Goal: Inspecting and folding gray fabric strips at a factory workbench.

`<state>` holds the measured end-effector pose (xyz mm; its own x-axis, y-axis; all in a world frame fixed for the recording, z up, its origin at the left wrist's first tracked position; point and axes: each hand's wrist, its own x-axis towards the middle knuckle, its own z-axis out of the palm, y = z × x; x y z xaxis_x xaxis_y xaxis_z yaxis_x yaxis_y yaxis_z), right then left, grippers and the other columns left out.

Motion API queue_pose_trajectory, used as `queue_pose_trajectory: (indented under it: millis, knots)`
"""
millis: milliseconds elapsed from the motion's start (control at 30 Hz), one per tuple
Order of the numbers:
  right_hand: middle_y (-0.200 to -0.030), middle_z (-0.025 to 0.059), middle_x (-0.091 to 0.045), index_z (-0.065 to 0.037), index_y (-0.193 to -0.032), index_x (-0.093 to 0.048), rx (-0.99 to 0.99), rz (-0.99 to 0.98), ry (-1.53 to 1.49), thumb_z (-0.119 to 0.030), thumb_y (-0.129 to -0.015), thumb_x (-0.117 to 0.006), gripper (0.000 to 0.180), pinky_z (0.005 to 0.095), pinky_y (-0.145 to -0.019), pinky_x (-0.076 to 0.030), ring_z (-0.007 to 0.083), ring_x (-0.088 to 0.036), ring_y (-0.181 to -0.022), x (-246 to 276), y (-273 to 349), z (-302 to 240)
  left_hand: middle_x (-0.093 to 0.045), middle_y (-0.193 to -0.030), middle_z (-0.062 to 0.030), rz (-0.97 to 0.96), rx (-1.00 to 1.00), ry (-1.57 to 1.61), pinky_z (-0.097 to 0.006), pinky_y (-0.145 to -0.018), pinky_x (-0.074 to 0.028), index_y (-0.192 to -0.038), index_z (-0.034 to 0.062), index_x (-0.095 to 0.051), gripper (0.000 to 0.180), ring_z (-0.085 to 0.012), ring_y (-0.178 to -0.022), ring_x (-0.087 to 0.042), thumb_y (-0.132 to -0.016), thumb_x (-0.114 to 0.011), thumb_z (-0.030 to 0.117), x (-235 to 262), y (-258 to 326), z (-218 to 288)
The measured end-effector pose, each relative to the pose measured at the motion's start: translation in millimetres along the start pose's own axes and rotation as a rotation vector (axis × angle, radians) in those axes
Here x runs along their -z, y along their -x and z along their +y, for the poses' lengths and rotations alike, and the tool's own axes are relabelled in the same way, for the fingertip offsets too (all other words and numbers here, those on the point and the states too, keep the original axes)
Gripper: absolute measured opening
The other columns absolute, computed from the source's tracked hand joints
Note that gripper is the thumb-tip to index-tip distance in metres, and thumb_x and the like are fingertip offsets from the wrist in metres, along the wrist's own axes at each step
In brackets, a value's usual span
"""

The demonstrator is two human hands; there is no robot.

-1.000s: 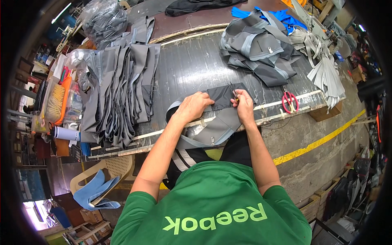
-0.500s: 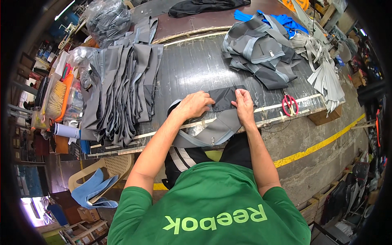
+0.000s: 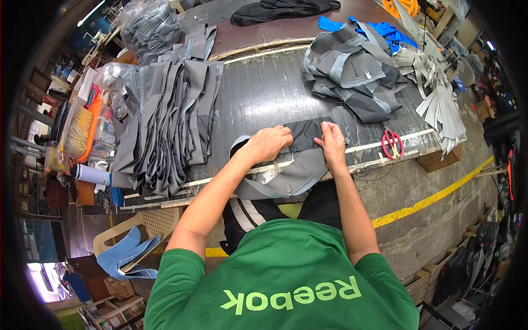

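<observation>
At the table's near edge lies a grey fabric strip with a zipper (image 3: 300,171), looping down toward my lap, its zipper pull hanging at the lower bend. My left hand (image 3: 269,144) rests on its left part, fingers curled against the dark fabric end (image 3: 304,135). What those fingertips grip is partly hidden. On the other side of that dark end, my right hand (image 3: 333,144) pinches its edge between thumb and fingers. Red-handled scissors (image 3: 392,144) lie to the right of my right hand, apart from it.
A tall row of folded grey zippered strips (image 3: 170,121) covers the table's left side. Another heap of grey strips (image 3: 352,74) lies at the far right, beside white straps (image 3: 437,113) and blue fabric (image 3: 390,34). A beige chair (image 3: 157,223) stands at lower left.
The view has shifted slightly, so the table and its piles sit a little further right. Both hands keep nearly the same hold on the grey strip.
</observation>
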<state>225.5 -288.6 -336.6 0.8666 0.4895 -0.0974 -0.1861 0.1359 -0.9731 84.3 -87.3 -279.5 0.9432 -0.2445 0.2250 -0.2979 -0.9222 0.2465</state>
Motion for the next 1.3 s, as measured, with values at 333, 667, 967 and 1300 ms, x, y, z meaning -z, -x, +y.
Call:
queue_pose_trajectory:
  millis: [333, 667, 967, 1300]
  knots:
    - [-0.088, 0.0012, -0.072, 0.001, -0.105, -0.076, 0.104, -0.182, 0.368, -0.026, -0.093, -0.084, 0.031, 0.0256, -0.075, -0.051, 0.0080, -0.063, -0.081, 5.0, 2.1, -21.6, -0.066, -0.095, -0.0170, -0.081, 0.097, 0.354, -0.046, -0.086, -0.054, -0.094, 0.0008, -0.062, 0.005, -0.0386, -0.097, -0.066, -0.091, -0.066, 0.002, 12.4, 4.8, -6.7]
    - [-0.073, 0.0106, -0.072, -0.002, -0.094, -0.081, 0.189, -0.375, 0.744, -0.037, -0.084, -0.086, 0.037, 0.0332, -0.067, -0.053, 0.0167, -0.066, -0.068, 1.9, 14.0, -37.3, -0.069, -0.095, -0.0231, 0.079, 0.282, 0.412, -0.051, -0.081, -0.053, -0.101, 0.0016, -0.061, 0.010, -0.0469, -0.094, -0.067, -0.097, -0.064, 0.010, 4.5, 6.2, 3.1]
    - [-0.079, 0.0140, -0.076, -0.005, -0.094, -0.081, 0.164, -0.314, 0.866, -0.044, -0.081, -0.085, 0.041, 0.0390, -0.072, -0.057, 0.0269, -0.074, -0.074, -12.2, 22.1, -47.8, -0.067, -0.095, -0.0236, 0.093, 0.313, 0.395, -0.051, -0.080, -0.053, -0.111, 0.0020, -0.056, 0.013, -0.0476, -0.093, -0.067, -0.102, -0.063, 0.008, -6.6, 12.2, 3.3]
    - [-0.078, 0.0144, -0.075, -0.005, -0.093, -0.082, 0.153, -0.328, 0.948, -0.045, -0.081, -0.085, 0.042, 0.0413, -0.073, -0.058, 0.0292, -0.075, -0.074, -20.4, 19.2, -51.5, -0.070, -0.098, -0.0244, 0.112, 0.313, 0.405, -0.054, -0.080, -0.052, -0.110, 0.0033, -0.058, 0.011, -0.0496, -0.096, -0.067, -0.104, -0.058, 0.012, -4.3, 11.3, 5.7]
